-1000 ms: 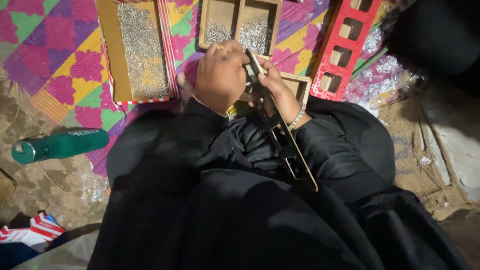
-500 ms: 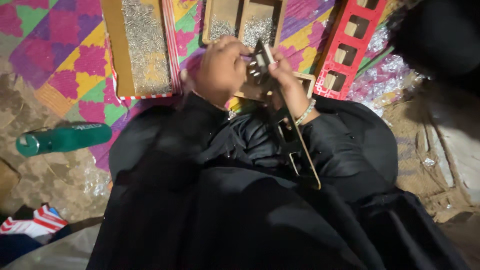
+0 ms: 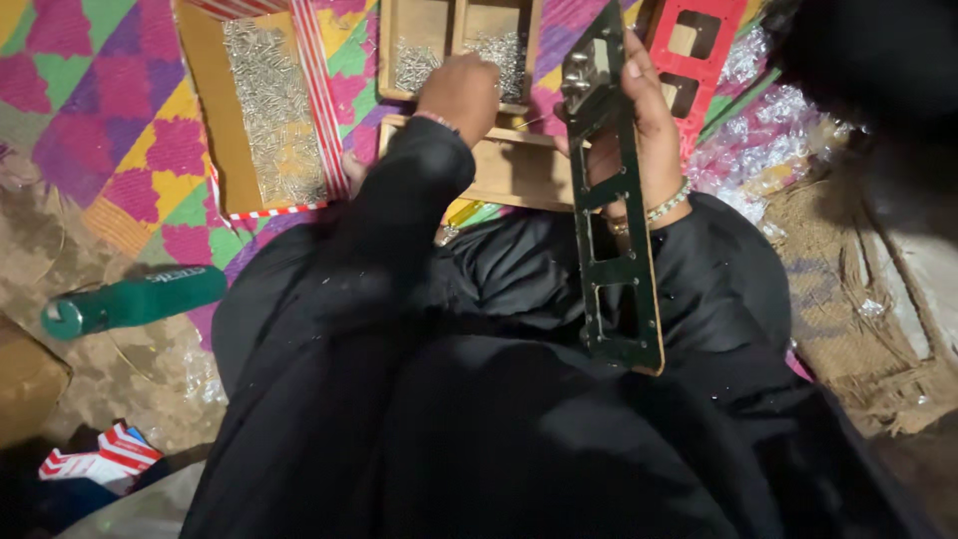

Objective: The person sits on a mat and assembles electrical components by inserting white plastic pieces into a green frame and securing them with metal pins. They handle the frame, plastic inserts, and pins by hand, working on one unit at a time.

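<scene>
My right hand (image 3: pixel 651 135) grips the upper part of a long dark metal plate (image 3: pixel 621 274) with rectangular cut-outs. The plate stands nearly upright over my lap, and a small metal fitting (image 3: pixel 584 72) sits at its top end. My left hand (image 3: pixel 461 92) reaches forward over a wooden compartment tray (image 3: pixel 514 170) holding small silver screws (image 3: pixel 499 48). Its fingers are curled downward and hidden behind the back of the hand, so whether it holds anything is unclear. Black sleeves cover both arms.
A flat cardboard box (image 3: pixel 215 130) full of silver screws lies at the far left on a colourful patterned mat (image 3: pixel 120 110). A red plate with cut-outs (image 3: pixel 699 45) lies at the far right. A green bottle (image 3: pixel 135 301) lies on the floor at my left, and crinkled plastic wrap (image 3: pixel 768 140) at my right.
My left hand has come off the plate's top end and moved forward to the wooden tray. My right hand alone now holds the plate, lifted more upright.
</scene>
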